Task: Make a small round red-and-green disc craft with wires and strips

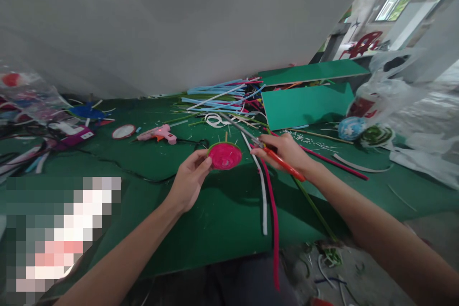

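Note:
My left hand pinches the edge of a round pink coiled disc with a green rim, held above the green table. Thin sticks poke out of the disc's top. My right hand is closed on a pair of orange-handled scissors; the metal blades point up and left, just behind the disc. A white pipe cleaner and a dark pink one hang down from near my right hand over the table's front edge.
A pink glue gun with a black cord lies behind the disc. A heap of coloured pipe cleaners sits at the back, green foam boards to its right, plastic bags far right, clutter at far left.

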Motion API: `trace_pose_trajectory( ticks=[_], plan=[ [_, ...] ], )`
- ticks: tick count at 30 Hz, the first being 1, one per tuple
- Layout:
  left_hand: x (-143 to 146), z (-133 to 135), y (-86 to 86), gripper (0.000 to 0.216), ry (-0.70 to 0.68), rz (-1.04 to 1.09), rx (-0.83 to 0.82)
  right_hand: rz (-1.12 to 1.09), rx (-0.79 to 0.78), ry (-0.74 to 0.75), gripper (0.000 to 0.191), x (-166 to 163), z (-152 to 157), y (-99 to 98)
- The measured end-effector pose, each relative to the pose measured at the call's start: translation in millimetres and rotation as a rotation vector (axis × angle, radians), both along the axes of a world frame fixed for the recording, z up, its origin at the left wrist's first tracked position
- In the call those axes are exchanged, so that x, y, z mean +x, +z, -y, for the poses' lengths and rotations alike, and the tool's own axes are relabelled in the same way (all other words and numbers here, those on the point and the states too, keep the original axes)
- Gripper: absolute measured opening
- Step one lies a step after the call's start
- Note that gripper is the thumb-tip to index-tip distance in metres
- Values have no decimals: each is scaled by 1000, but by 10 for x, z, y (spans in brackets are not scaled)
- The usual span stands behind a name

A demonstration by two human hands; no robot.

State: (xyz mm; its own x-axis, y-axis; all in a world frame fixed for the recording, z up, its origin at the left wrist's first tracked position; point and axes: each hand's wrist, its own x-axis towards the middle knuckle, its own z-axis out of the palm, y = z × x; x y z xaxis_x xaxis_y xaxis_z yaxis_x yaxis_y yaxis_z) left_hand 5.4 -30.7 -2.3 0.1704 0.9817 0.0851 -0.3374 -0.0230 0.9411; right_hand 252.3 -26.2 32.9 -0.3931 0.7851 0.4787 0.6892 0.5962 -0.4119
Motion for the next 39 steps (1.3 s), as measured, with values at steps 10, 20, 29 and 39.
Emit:
trace_pose_trajectory(
  ticks=[10,20,29,39],
  plan=[
    [-2,22,88,29,128,-6,42,-340,-477,272,50,167,3,168],
    [-28,11,87,31,99,66,45,-16,-633,417,73,191,-5,172],
    [-27,-2,87,31,102,70,37,0,-619,446,72,188,-26,140],
    [-8,-13,92,33,104,83,14,-20,-637,432,71,154,-12,132]
  ],
)
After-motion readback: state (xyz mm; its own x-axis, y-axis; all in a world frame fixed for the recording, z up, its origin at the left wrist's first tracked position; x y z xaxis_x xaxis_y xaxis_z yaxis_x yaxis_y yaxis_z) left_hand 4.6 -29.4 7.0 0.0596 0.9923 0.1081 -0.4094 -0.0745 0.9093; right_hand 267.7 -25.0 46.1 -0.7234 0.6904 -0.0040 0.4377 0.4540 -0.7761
